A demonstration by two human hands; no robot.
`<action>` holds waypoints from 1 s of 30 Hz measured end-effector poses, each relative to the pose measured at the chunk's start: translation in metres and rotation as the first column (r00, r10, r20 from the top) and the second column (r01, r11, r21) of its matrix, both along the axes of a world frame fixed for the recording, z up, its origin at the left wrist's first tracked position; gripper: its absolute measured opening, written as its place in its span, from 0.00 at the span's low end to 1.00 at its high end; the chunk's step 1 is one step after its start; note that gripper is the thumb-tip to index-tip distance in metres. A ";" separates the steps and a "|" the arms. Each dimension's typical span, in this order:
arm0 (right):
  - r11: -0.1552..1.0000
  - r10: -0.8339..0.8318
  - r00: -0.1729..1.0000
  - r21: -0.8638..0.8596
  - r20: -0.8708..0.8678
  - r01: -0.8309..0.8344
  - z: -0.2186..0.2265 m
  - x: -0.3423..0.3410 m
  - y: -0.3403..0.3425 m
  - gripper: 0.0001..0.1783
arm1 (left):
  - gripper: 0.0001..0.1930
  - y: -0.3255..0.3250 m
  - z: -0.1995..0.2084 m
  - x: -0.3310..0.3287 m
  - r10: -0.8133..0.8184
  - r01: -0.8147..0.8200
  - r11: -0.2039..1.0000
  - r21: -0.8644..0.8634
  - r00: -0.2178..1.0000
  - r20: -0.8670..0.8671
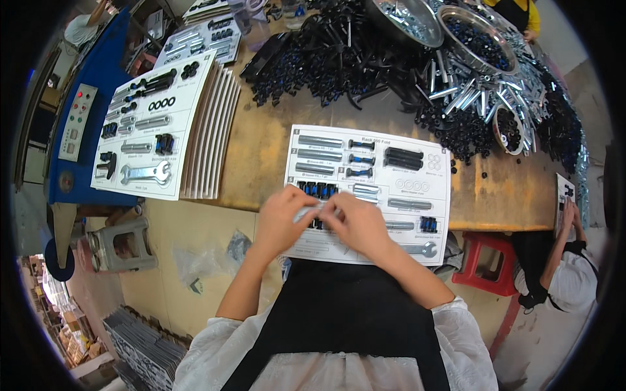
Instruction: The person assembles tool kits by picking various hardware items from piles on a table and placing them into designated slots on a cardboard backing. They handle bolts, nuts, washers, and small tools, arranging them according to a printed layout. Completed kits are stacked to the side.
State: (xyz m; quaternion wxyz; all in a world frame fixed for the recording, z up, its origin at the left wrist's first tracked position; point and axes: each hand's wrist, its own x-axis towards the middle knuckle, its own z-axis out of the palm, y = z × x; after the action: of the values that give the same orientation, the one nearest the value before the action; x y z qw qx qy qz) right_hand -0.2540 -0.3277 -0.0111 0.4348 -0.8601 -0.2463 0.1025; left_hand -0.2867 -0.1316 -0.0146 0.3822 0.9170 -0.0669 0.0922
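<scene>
In front of me a white printed card (pixel 381 179) lies at the table's near edge, carrying hardware in rows. Silver tubes (pixel 319 141), black rods (pixel 404 158), short black bolts with blue bands (pixel 318 189) and an open-ended wrench (pixel 427 249) sit on it. My left hand (pixel 282 223) is over the card's left part, fingers bent together just below the row of bolts. Close beside it, my right hand (pixel 358 225) has its fingertips pinched, almost meeting the left ones. Whatever the fingertips hold is too small or hidden to name.
Several filled cards stand stacked (pixel 215 150) at the left. Behind lie heaps of black bolts (pixel 293 75) and silver tubes (pixel 473 94), with metal bowls (pixel 448 13) of parts. A red stool (pixel 482 267) and a co-worker (pixel 574 280) are at the right, a blue machine (pixel 98 85) far left.
</scene>
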 end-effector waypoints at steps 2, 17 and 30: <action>0.996 -0.088 0.987 -0.010 0.135 0.090 0.010 0.040 0.006 0.07 | 0.08 0.006 0.012 0.025 0.109 -0.116 0.988 -0.101 0.992 -0.070; 0.978 -0.192 0.975 0.103 0.109 0.181 -0.002 0.153 0.053 0.07 | 0.07 0.046 -0.042 0.205 0.386 -0.387 0.918 -0.090 0.922 -0.026; 1.000 -0.001 0.989 -0.027 0.146 0.005 -0.016 -0.023 -0.017 0.03 | 0.14 -0.005 -0.004 0.003 -0.339 0.341 0.940 0.028 0.940 -0.040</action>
State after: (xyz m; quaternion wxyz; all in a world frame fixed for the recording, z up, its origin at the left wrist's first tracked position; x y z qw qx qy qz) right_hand -0.2773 -0.3451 -0.0266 0.4041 -0.8715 -0.2746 0.0419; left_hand -0.2836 -0.1363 -0.0188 0.3775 0.8996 -0.2193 0.0080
